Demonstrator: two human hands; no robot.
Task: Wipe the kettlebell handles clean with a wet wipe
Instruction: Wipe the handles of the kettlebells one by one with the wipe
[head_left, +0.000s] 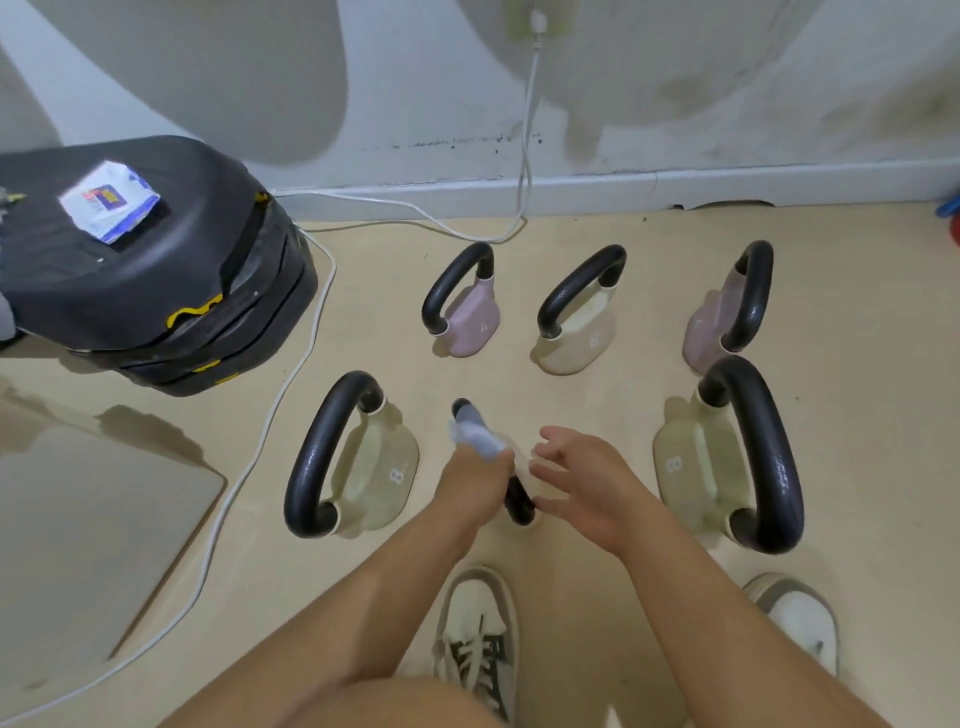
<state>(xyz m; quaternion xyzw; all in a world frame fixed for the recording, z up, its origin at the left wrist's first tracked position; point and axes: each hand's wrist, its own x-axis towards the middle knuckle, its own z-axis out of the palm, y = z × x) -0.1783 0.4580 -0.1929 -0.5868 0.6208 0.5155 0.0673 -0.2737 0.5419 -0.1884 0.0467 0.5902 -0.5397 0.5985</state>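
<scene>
Handle being wiped: the middle kettlebell (511, 488) in the near row stands on the floor (597, 597), just ahead of the person's shoes; its body is mostly hidden by the hands.
Wipe: the wet wipe (475, 436) is wrapped round the upper part of that black handle.
Left hand (475, 480): clenched around the wipe and the handle.
Right hand (584, 480): fingers spread, grasping nothing, close beside the handle; whether it touches the bell I cannot tell.
Other bells: two in the near row on either side, left (353, 457) and right (727, 457), and three more toward the wall.
Wipe pack (109, 205): on the black case (156, 270) at the far left.
Risk: judging from this, the unsteadied bell could tip, or the bunched wipe could slip and miss the handle's lower end.
</scene>
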